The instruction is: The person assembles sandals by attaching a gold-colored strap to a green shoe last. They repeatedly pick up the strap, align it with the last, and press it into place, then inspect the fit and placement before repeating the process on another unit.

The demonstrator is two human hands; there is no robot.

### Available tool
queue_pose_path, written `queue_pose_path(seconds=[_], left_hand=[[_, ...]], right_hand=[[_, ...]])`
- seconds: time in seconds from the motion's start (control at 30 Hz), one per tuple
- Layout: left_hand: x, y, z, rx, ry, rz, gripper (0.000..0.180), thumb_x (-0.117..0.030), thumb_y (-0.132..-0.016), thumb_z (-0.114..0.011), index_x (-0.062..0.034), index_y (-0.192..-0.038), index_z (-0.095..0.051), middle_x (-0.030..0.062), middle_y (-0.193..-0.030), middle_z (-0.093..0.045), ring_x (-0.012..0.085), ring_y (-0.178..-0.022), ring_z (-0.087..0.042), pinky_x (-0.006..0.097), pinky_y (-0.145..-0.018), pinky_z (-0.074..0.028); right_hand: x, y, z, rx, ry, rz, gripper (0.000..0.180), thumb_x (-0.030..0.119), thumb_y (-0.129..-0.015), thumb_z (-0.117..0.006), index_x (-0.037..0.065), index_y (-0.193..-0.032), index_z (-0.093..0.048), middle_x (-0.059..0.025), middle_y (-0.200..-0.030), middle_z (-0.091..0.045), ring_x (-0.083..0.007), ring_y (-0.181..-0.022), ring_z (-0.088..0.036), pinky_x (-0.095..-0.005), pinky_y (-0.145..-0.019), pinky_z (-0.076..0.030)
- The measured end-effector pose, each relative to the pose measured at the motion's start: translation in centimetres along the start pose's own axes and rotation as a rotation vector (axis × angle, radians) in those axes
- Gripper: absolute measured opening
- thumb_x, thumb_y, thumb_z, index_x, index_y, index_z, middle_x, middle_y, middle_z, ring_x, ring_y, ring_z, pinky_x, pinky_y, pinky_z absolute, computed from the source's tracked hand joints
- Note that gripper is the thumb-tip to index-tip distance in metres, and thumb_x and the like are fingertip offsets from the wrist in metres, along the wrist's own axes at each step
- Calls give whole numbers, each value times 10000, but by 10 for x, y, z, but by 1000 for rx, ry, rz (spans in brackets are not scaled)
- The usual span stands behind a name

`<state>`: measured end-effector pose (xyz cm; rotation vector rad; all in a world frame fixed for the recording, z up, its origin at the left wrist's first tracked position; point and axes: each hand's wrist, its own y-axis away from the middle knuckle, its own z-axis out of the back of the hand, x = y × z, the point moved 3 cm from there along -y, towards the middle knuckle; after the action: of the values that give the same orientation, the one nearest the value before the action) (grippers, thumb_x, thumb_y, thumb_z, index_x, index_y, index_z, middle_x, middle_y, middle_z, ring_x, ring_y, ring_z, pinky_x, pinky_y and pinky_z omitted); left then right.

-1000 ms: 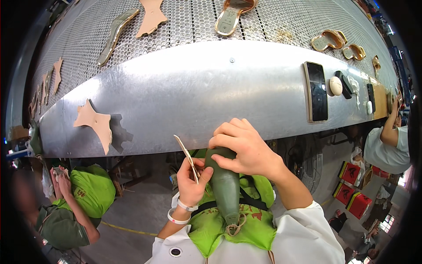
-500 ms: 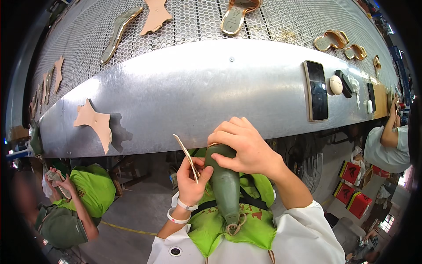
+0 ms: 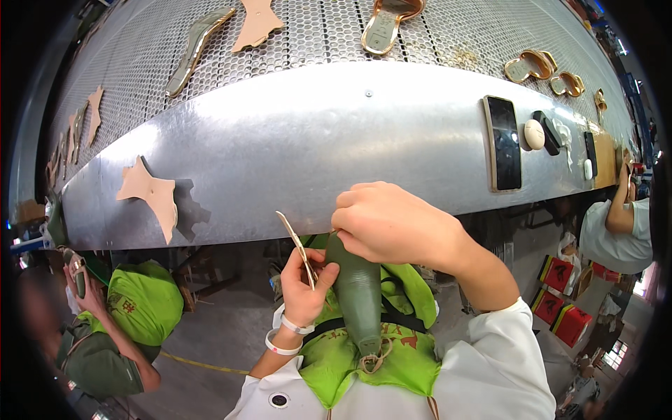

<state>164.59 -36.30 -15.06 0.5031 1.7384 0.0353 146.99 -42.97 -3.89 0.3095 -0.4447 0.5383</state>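
A dark green shoe last (image 3: 358,294) stands in my lap against a bright green apron (image 3: 364,364). My right hand (image 3: 388,222) is closed over the top end of the last. My left hand (image 3: 304,283) pinches a thin tan leather piece (image 3: 297,245) that sticks up beside the last, touching its left side. Both hands sit just below the front edge of a curved metal bench (image 3: 315,154).
A tan leather cutout (image 3: 150,194) hangs over the bench lip at left. Soles and leather pieces (image 3: 255,22) lie on the perforated conveyor (image 3: 329,31). A phone (image 3: 502,143) and small objects lie at right. Another person (image 3: 112,322) sits at left, another (image 3: 619,224) at right beside red boxes (image 3: 560,301).
My hands and the last have barely shifted. The person at left has raised a hand slightly.
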Motion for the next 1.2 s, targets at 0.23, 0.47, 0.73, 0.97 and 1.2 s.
queue_pose_path(seconds=[0.23, 0.47, 0.73, 0.97, 1.2], left_hand=[[0, 0, 7, -13, -13, 7, 248, -28, -821, -752, -36, -969, -553, -6, -887, -545, 70, -758, -477, 233, -686, -405], [-2, 0, 17, -3, -9, -10, 261, -15, -837, -760, -41, -960, -531, -7, -906, -593, 46, -727, -501, 208, -655, -426], [-4, 1, 23, -18, 23, 28, 257, -31, -820, -758, -31, -977, -554, 10, -929, -578, 75, -780, -502, 241, -707, -425], [-5, 0, 33, 5, 10, 22, 248, -34, -833, -752, -27, -987, -557, 20, -956, -594, 77, -803, -516, 241, -722, -435], [-4, 0, 40, 13, 32, 1, 252, -34, -839, -751, -26, -997, -556, 19, -960, -589, 80, -813, -521, 244, -734, -445]], right_hand=[[17, -21, 13, 108, 86, 65, 78, 43, -704, -645, -15, -651, -641, -188, -674, -623, -368, -672, -650, -431, -605, -523], [36, -35, 19, 152, 132, 121, 96, 85, -723, -688, 12, -664, -669, -160, -649, -647, -332, -666, -679, -383, -597, -547], [11, -45, -4, 292, 131, 97, 94, 69, -712, -643, -21, -716, -618, -160, -769, -634, -345, -794, -642, -427, -722, -531], [1, -42, 1, 107, 28, 79, 93, 73, -761, -632, -8, -756, -587, -155, -759, -611, -352, -768, -623, -439, -702, -509], [-5, -36, 9, -272, -298, -69, 98, 57, -833, -588, -14, -885, -630, -182, -816, -648, -382, -810, -634, -449, -730, -504]])
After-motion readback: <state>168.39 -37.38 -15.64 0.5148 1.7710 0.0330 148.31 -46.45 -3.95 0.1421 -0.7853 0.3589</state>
